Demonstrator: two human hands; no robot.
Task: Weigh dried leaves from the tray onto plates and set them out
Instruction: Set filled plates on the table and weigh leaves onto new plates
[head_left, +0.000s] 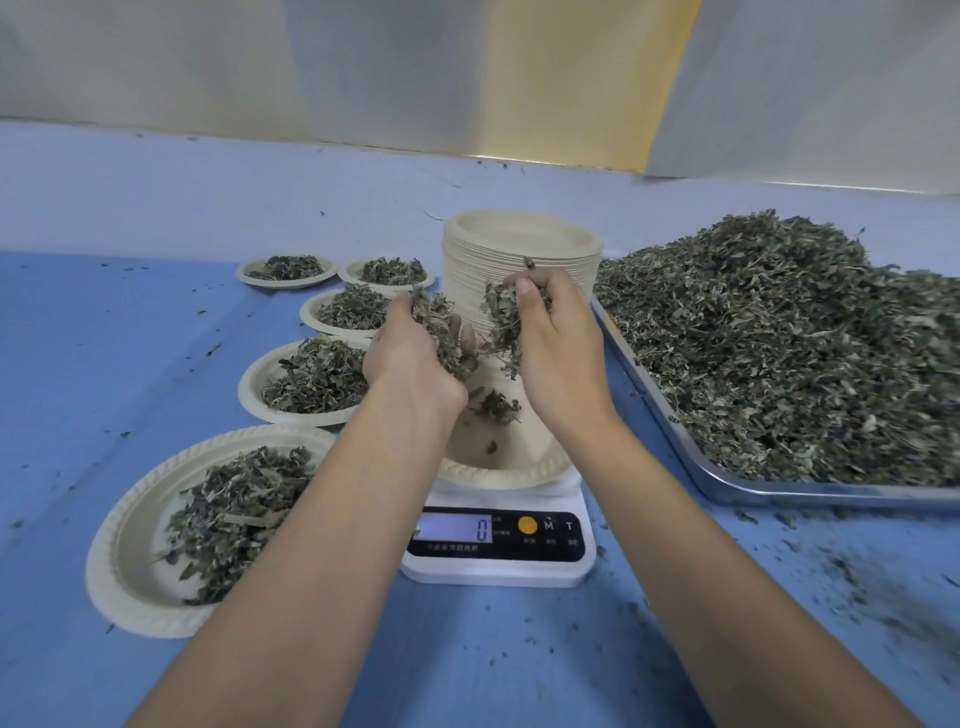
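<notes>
Dried leaves (444, 332) are gripped in the curled fingers of the left hand (415, 364) and right hand (563, 358) above the plate (498, 475) on the scale (519, 569), beside the heaped tray (779, 493), and are best released gradually while the display (452, 529) is watched.

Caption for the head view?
Left hand and right hand hold dried leaves over the plate on the scale, beside the tray.

bare left hand (410, 358), bare right hand (561, 353), bare forearms (311, 545), short thumbnail (522, 286)
</notes>
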